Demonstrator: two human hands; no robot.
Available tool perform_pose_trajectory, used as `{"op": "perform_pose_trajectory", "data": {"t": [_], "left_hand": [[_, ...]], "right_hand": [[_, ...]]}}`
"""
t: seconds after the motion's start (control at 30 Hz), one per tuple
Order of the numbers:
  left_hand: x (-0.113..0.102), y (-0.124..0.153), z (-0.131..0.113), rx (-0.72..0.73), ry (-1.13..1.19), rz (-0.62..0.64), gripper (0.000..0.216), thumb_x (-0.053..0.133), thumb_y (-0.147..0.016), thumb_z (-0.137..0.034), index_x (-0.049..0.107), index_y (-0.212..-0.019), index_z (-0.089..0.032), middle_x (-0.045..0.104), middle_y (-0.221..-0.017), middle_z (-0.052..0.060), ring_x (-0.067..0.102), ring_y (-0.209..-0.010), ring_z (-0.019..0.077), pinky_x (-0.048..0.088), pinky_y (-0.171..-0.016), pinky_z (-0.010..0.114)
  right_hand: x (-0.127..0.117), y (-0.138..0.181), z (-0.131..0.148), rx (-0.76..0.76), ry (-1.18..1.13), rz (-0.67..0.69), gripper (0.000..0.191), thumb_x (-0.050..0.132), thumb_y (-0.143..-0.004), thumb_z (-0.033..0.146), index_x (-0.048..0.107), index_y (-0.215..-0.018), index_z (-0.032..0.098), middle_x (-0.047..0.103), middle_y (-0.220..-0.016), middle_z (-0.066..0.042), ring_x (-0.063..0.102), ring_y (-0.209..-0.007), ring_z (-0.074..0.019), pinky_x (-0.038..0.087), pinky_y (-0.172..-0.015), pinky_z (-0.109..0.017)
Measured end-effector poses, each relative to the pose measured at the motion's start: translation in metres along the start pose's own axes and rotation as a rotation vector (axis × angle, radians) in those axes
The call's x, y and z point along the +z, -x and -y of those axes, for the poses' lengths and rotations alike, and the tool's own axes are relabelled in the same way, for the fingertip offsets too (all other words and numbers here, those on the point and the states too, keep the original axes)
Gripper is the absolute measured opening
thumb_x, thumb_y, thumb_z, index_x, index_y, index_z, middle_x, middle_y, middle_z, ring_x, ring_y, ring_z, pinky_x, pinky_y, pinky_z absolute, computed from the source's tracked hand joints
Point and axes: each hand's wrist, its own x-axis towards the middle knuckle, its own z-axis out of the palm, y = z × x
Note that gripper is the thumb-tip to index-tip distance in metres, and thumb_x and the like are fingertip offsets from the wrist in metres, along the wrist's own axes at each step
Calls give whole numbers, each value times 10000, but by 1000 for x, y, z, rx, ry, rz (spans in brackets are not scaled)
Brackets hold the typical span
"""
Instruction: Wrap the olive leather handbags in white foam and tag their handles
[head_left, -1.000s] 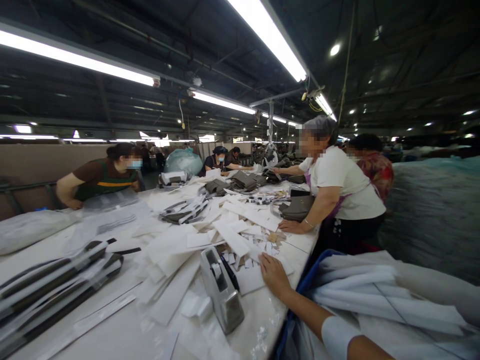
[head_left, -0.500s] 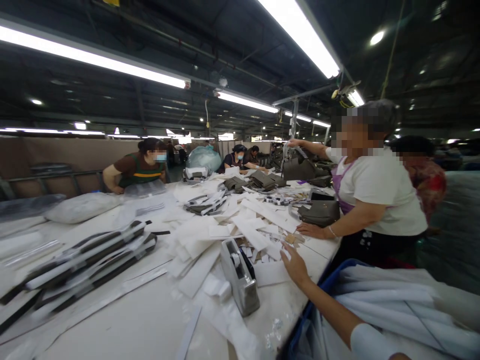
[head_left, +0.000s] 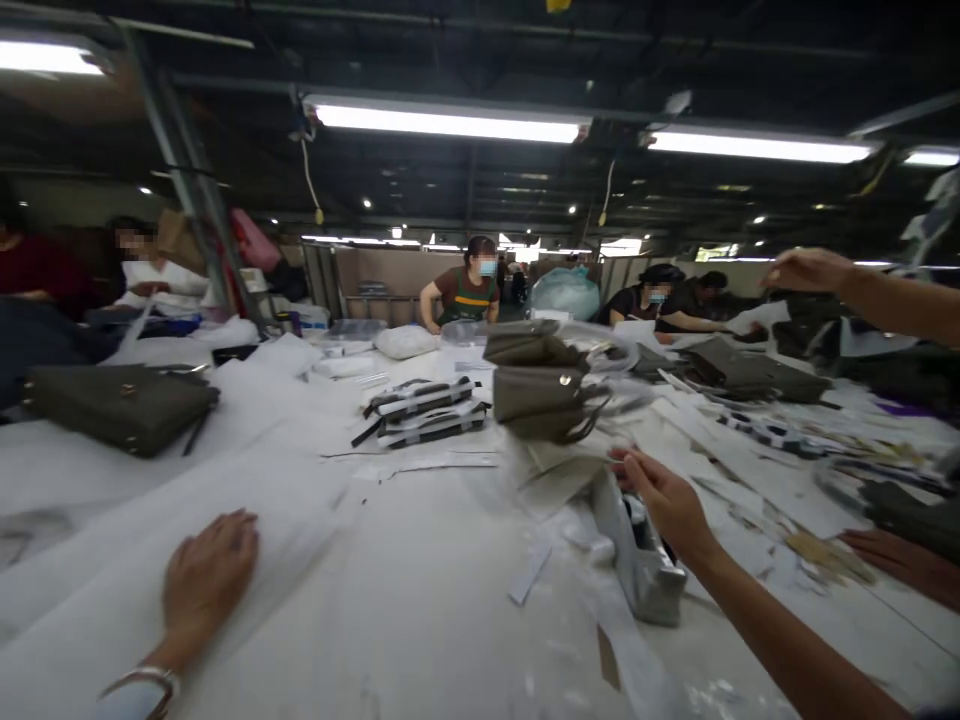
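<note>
My left hand (head_left: 210, 575) lies palm down on a white foam sheet (head_left: 300, 510), its fingers stretched out. My right hand (head_left: 667, 500) reaches over the grey tape dispenser (head_left: 649, 565), fingers partly bent and holding nothing that I can see. Just beyond its fingertips is a dark olive handbag (head_left: 536, 400), blurred by motion, with a strap and clear wrapping at its right side. Whether my fingers touch the bag cannot be made out. Another olive handbag (head_left: 120, 405) sits on the white sheeting at the left.
Wrapped bag handles (head_left: 427, 410) are stacked at the middle of the table. Paper scraps and strips (head_left: 750, 480) spread to the right. A co-worker's raised hand (head_left: 810, 270) and lower hand (head_left: 900, 560) come in from the right. Other people sit along the far side.
The view has swung left, bringing my left hand and the left handbag into sight. A blurred handbag now appears beyond the tape dispenser. My right hand has come over the dispenser.
</note>
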Motion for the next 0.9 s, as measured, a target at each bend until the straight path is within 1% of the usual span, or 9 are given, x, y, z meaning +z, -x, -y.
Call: {"op": "perform_pose_trajectory", "data": {"t": [0.1, 0.27, 0.37, 0.5, 0.57, 0.67, 0.77, 0.83, 0.9], "left_hand": [[12, 1, 6, 66, -47, -27, 352, 322, -918, -292, 608, -1091, -182, 654, -1266, 138, 562, -1226, 279, 351, -1069, 472], [18, 3, 12, 62, -56, -12, 361, 349, -927, -285, 625, -1125, -162, 646, -1278, 146, 535, -1262, 285, 303, -1096, 476], [20, 4, 14, 46, -47, -8, 336, 370, -933, -279, 624, -1129, -179, 642, -1289, 129, 521, -1275, 274, 280, -1109, 469], [20, 4, 14, 35, -16, -7, 322, 374, -944, -274, 616, -1138, -188, 636, -1298, 118, 505, -1292, 263, 259, -1121, 462], [19, 4, 14, 34, 3, -11, 325, 367, -952, -273, 616, -1138, -179, 635, -1299, 123, 502, -1295, 267, 251, -1127, 467], [17, 5, 14, 26, 29, -21, 331, 363, -958, -273, 621, -1137, -171, 635, -1299, 131, 499, -1298, 280, 248, -1128, 486], [17, 5, 14, 18, 50, -20, 321, 384, -952, -271, 630, -1135, -178, 643, -1293, 123, 506, -1291, 283, 257, -1126, 495], [18, 5, 15, 13, 63, -15, 314, 398, -949, -271, 636, -1136, -188, 647, -1293, 109, 507, -1290, 279, 256, -1131, 492], [19, 5, 15, 2, 78, -14, 311, 403, -951, -270, 639, -1141, -198, 644, -1300, 97, 495, -1302, 277, 245, -1143, 490]], "right_hand": [[36, -2, 13, -36, 135, 239, 423, 527, -893, 531, 719, -1124, 234, 766, -1001, -68, 730, -791, -239, 599, -779, -386], [98, 6, 33, -234, 163, 481, 417, 561, -881, 484, 672, -1207, 248, 710, -1187, -67, 695, -998, -244, 578, -869, -384], [132, 9, 46, -391, 234, 474, 432, 574, -885, 483, 644, -1234, 238, 672, -1256, -85, 634, -1138, -264, 501, -1004, -435], [165, -4, 61, -416, 367, 218, 381, 528, -910, 509, 656, -1103, 206, 704, -1119, -107, 643, -1074, -270, 495, -972, -435], [177, -8, 62, -449, 431, 295, 417, 558, -891, 518, 631, -1155, 203, 697, -1138, -109, 642, -1072, -271, 498, -950, -413], [189, -4, 55, -493, 539, 593, 536, 652, -822, 503, 588, -1278, 229, 671, -1250, -102, 640, -1109, -286, 502, -924, -387], [188, -12, 53, -480, 593, 666, 376, 626, -834, 500, 683, -1115, 256, 749, -1014, -73, 698, -896, -280, 522, -759, -370], [179, -43, 66, -451, 527, 579, 322, 584, -857, 551, 717, -835, 258, 715, -707, -43, 667, -644, -245, 486, -602, -350], [171, -91, 92, -393, 327, 380, 393, 654, -782, 621, 683, -657, 250, 597, -490, -18, 555, -441, -198, 416, -469, -330]]}}
